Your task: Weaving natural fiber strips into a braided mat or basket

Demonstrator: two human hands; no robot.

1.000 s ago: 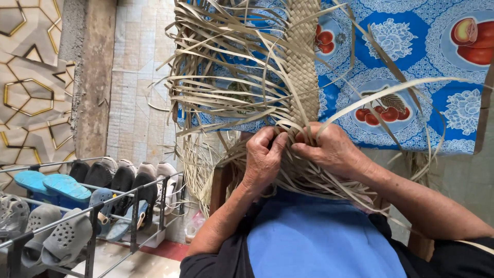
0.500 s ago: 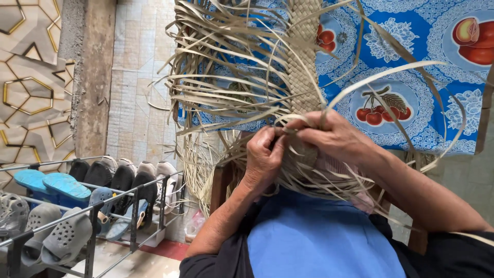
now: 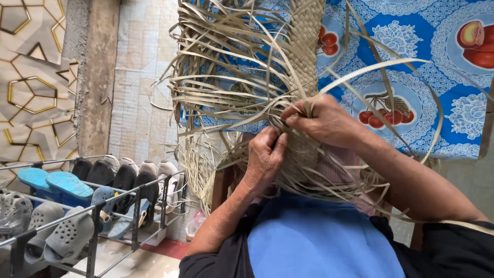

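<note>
A narrow woven band of pale dried leaf strips [image 3: 304, 46] rises in front of me, with many loose strips [image 3: 226, 67] fanning out to the left and looping right. My left hand [image 3: 265, 157] pinches strips just below the woven edge. Slightly higher, my right hand [image 3: 324, 121] grips strips at the band's lower end. Both hands are closed on the strips and nearly touch. A long single strip [image 3: 381, 69] arcs away to the right.
A blue cloth with fruit prints [image 3: 437, 77] hangs behind the weaving. At lower left, a metal shoe rack [image 3: 92, 211] holds several sandals and clogs. A tiled wall [image 3: 139, 103] and a rough pillar [image 3: 95, 77] stand behind it. My blue garment [image 3: 319, 242] fills the bottom.
My right hand has lifted up along the band, pulling strips with it. The left hand stays at nearly the same spot. The long strip on the right has swung upward.
</note>
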